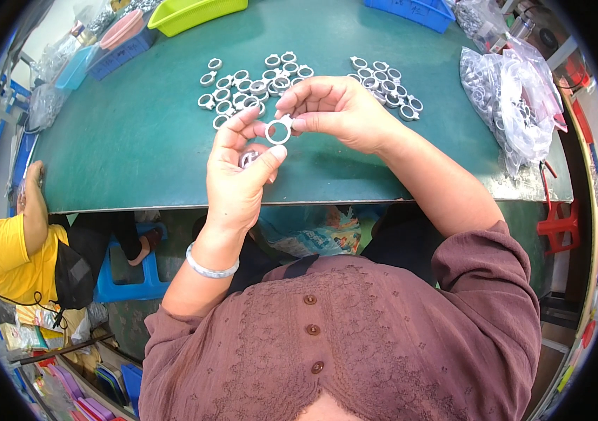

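Note:
In front of me, over the near part of the table, a light-grey ring (269, 133) with a small protruding tab is held between both hands. My left hand (232, 175) grips it with thumb and fingers from the left and below. Another ring-shaped metal piece (247, 160) sits inside the curled left fingers, partly hidden. My right hand (344, 112) pinches the ring's tab side between thumb and fingertips. Just beyond the hands lies a loose pile of similar rings (259, 88). A second, smaller group of rings (388, 87) lies to the right, behind my right hand.
The green table (151, 154) carries a yellow-green basket (194, 15) and blue bin (411, 12) at the back. Bins (120, 56) stand far left. Clear plastic bags (509, 105) of rings lie right. A person in yellow (18, 259) sits left; a red stool (559, 226) stands right.

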Demonstrator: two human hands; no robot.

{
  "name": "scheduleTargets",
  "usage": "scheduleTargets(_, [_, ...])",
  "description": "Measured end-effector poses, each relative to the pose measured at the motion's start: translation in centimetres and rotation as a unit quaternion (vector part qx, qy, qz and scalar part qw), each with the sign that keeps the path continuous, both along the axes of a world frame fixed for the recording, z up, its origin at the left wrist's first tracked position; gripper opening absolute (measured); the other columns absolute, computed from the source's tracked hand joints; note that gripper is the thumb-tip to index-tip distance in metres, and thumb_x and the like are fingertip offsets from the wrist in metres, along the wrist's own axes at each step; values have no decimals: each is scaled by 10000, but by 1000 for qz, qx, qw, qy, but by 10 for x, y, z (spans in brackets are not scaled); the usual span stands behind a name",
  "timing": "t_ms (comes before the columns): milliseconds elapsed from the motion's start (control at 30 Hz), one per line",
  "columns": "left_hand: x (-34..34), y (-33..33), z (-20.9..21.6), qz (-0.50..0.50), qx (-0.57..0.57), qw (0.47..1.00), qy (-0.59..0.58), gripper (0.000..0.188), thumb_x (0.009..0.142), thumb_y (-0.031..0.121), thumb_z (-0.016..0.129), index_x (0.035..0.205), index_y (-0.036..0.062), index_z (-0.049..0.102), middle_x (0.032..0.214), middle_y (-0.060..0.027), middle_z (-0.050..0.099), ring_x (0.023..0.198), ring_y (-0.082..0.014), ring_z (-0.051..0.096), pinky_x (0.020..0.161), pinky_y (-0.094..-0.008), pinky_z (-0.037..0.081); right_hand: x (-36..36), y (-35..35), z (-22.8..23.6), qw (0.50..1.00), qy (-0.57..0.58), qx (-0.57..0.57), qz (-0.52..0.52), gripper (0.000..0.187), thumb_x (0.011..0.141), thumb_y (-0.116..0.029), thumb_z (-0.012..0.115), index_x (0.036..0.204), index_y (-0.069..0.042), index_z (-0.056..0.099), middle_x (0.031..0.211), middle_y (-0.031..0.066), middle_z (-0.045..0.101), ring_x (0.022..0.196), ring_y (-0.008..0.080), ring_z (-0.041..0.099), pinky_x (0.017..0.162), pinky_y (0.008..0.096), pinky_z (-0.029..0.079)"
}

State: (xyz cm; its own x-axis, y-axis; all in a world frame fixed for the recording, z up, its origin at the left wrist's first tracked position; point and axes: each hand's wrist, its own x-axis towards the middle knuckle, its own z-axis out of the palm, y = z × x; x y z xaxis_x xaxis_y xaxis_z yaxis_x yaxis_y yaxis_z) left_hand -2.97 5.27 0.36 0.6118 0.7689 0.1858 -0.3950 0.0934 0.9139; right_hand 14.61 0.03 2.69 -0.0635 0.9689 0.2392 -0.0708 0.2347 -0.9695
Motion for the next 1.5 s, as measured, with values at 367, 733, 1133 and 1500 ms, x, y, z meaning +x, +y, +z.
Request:
scheduleTargets(367, [-46, 5, 3, -173, -167, 970, -18, 153, 840, 112, 511, 948, 3, 505, 704, -59, 522, 503, -79, 433, 388, -162, 312, -1, 0, -2, 995, -89, -32, -13, 215, 799, -45, 577, 1009, -2, 578, 920, 67, 612, 859, 120, 571, 785, 266, 467])
scheduleTargets(733, [-99, 41, -109, -72, -161, 947, 268, 173, 774, 60, 538, 919, -30, 567, 761, -102, 575, 526, -123, 480, 449, -211, 379, -3, 8, -7, 987, -128, -46, -81, 181, 802, -109, 566, 951, -16, 610, 814, 39, 624, 727, 90, 567, 690, 228, 470])
scheduleTargets(1133, [-7, 108, -185, 267, 49, 923, 274, 219, 805, 193, 491, 934, 34, 567, 873, -130, 590, 734, -234, 557, 628, -336, 436, 5, 10, -9, 983, -149, -52, -96, 144, 807, -104, 560, 915, -22, 608, 790, 20, 606, 697, 76, 537, 669, 218, 454])
scheduleTargets(1500, [2, 13, -256, -145, 481, 740, 447, 140, 711, 160, 530, 742, 57, 619, 720, -125, 601, 594, -249, 555, 527, -355, 427, 4, 13, -12, 979, -170, -67, -86, 165, 800, -101, 562, 934, -17, 608, 804, 34, 612, 712, 71, 540, 667, 215, 446])
